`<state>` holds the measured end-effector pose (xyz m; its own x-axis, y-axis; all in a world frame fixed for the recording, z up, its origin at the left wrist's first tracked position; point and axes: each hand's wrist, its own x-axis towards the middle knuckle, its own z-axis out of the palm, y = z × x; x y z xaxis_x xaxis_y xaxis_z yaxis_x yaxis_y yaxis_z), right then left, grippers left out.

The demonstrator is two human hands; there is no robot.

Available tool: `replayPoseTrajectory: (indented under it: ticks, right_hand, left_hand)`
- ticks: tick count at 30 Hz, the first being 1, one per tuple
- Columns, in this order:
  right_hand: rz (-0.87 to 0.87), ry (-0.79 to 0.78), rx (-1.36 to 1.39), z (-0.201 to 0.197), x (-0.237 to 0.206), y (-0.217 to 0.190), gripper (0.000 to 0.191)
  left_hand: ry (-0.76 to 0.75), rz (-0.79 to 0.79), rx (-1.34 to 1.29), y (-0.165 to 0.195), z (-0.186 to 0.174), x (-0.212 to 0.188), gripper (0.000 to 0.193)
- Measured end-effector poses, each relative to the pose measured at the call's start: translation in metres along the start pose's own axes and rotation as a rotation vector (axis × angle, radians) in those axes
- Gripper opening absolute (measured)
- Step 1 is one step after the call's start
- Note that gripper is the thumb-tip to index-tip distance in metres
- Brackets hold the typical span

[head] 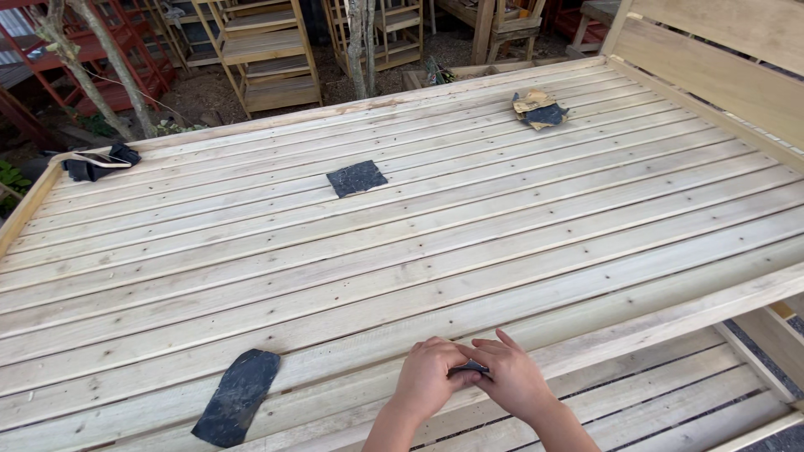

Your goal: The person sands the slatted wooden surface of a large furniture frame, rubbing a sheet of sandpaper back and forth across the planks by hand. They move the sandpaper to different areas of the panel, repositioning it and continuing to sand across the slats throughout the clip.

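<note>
Dark sandpaper scrap (469, 367) mostly hidden between both hands.

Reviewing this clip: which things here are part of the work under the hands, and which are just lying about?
In use:
- left hand and right hand, pressing a small dark piece of sandpaper
- slatted wooden platform under it

Lying about:
- dark sandpaper strip at the near left
- square sandpaper sheet mid-platform
- crumpled sandpaper at the far right
- dark cloth at the far left
- wooden shelves behind
</note>
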<state>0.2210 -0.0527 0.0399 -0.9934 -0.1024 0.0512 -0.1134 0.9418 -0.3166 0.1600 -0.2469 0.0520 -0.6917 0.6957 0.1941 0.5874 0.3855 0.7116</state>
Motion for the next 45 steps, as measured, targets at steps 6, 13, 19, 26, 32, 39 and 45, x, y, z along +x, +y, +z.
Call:
replayPoseTrajectory:
  ticks: [6,13,19,26,32,39,45]
  right_hand:
    - [-0.027,0.049,-0.038,-0.019,-0.047,0.055,0.012]
    - [-0.147,-0.089,-0.197,0.019,-0.025,-0.001,0.084]
    - [0.346,-0.486,-0.522,-0.040,-0.028,0.040,0.105]
    - [0.512,-0.352,-0.636,-0.025,-0.013,0.047,0.073]
    - [0.163,-0.297,-0.270,0.064,0.002,-0.083,0.079]
    - [0.717,-0.152,-0.401,-0.032,-0.019,0.053,0.084]
    - [0.420,-0.394,-0.545,0.038,0.019,-0.082,0.076]
  left_hand:
    - [0.282,-0.016,0.245,-0.008,0.021,-0.012,0.046]
    - [0.273,-0.225,0.347,-0.021,0.062,-0.021,0.028]
    - [0.353,-0.395,0.391,-0.040,0.037,-0.044,0.030]
    - [0.352,-0.516,0.373,-0.053,0.022,-0.056,0.026]
    - [0.381,-0.495,0.400,-0.067,0.018,-0.062,0.021]
    - [0.391,-0.684,0.517,-0.105,-0.035,-0.116,0.038]
    - [0.336,-0.640,0.566,-0.123,-0.040,-0.127,0.046]
